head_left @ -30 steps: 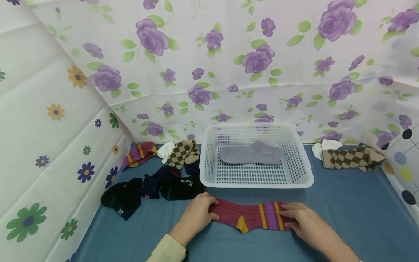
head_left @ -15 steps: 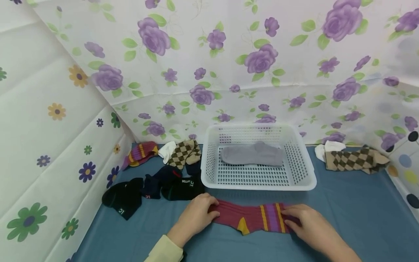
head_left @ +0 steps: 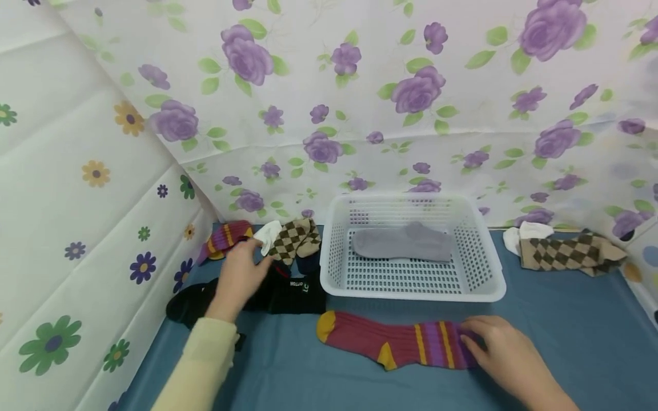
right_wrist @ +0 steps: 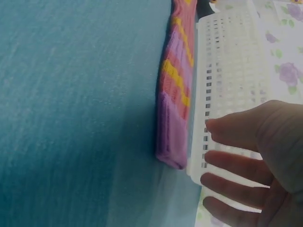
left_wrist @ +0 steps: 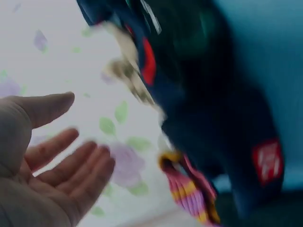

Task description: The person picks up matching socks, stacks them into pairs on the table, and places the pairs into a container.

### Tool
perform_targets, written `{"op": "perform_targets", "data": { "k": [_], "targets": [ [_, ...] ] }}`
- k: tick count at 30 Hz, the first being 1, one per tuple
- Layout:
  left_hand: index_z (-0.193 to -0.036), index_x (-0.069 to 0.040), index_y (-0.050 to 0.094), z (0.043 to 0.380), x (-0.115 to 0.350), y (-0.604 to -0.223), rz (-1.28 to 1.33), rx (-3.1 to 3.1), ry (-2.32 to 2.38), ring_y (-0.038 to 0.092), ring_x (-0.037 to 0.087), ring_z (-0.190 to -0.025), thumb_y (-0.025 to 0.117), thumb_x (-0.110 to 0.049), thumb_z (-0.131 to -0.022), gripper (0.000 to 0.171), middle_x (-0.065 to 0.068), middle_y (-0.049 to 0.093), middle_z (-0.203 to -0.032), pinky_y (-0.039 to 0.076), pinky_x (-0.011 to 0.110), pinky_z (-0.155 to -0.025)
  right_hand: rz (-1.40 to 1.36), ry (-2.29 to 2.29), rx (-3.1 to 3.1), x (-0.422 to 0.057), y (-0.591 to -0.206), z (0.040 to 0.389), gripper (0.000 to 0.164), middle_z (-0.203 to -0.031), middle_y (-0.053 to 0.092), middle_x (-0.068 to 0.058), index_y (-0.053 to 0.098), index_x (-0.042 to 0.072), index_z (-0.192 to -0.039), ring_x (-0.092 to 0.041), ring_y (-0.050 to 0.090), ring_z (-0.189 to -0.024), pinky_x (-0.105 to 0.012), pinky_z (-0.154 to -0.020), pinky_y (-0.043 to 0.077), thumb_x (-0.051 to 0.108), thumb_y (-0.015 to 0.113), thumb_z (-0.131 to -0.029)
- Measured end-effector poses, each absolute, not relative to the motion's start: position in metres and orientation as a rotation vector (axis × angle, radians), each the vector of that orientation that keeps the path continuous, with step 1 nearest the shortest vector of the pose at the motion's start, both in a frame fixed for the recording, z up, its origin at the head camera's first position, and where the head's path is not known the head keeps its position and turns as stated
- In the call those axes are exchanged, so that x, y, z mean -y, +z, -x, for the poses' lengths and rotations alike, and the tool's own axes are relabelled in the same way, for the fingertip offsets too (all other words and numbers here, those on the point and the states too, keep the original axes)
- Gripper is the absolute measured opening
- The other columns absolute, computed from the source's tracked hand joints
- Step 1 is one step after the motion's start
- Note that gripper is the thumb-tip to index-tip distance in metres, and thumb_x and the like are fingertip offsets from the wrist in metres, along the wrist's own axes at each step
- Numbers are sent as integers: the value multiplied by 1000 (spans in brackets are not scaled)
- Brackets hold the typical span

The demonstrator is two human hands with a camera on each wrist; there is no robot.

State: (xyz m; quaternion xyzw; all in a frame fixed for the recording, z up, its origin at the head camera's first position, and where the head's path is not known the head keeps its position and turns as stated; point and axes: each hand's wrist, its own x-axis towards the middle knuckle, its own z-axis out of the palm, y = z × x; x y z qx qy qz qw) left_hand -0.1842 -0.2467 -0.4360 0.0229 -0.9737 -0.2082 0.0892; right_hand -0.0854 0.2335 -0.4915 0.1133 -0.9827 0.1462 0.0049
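A maroon sock (head_left: 375, 337) with yellow heel, yellow toe and a purple-striped cuff lies flat on the blue cloth. My right hand (head_left: 506, 349) is at its cuff end; in the right wrist view the fingers (right_wrist: 232, 163) are loosely spread, apart from the purple cuff (right_wrist: 173, 127). My left hand (head_left: 243, 277) reaches over the sock pile at the left, its fingers spread with nothing between them in the left wrist view. Just beyond them lies a second, crumpled maroon striped sock (head_left: 226, 238). Dark socks (head_left: 300, 295) lie partly hidden under the left forearm.
A white plastic basket (head_left: 411, 295) behind the flat sock holds a grey sock (head_left: 401, 244). White (head_left: 268, 234) and brown checked socks (head_left: 290, 240) sit at the back left. Another checked sock (head_left: 560, 254) and a white one (head_left: 534, 230) lie right of the basket.
My left hand has let go of the maroon sock's toe end and moved left and away over the sock pile. My right hand stays near the cuff.
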Motion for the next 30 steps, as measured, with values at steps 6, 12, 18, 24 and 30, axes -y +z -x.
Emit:
{"op": "perform_targets", "data": {
  "k": [6, 12, 18, 24, 30],
  "targets": [
    [-133, 0, 42, 220, 293, -436, -172, 2956, -355, 43, 48, -115, 71, -30, -81, 66, 30, 44, -130, 38, 62, -93, -280, 400, 3100, -235, -488, 86, 20, -100, 69, -3, 72, 17, -93, -27, 63, -97, -50, -80, 49, 26, 77, -76],
    [-139, -3, 32, 245, 317, -445, -227, 3009, -254, 32, 52, -119, 73, -31, -79, 77, 32, 32, -135, 31, 69, -91, -214, 372, 3077, -241, -484, 88, 22, -102, 69, -8, 72, 14, -94, -32, 62, -98, -53, -79, 48, 25, 77, -75],
    [-148, -7, 22, 257, 329, -456, -235, 3131, -314, 15, 57, -130, 69, -44, -80, 90, 33, 13, -148, 20, 75, -94, -129, 320, 3094, -246, -480, 90, 26, -104, 68, -10, 72, 13, -97, -34, 61, -99, -54, -78, 48, 26, 77, -75],
    [-150, -15, 18, 265, 337, -466, -231, 3202, -323, -3, 59, -134, 60, -65, -78, 98, 30, -1, -152, 8, 82, -91, -65, 343, 3174, -247, -476, 91, 37, -107, 67, -13, 68, 11, -107, -36, 61, -100, -55, -78, 47, 28, 76, -75],
    [-151, -16, 12, 270, 338, -467, -266, 3280, -308, -10, 60, -133, 53, -66, -82, 95, 34, 3, -150, -2, 79, -95, -69, 358, 3194, -251, -477, 89, 37, -107, 68, -10, 68, 14, -108, -34, 63, -98, -53, -76, 48, 31, 76, -76]
  ]
}}
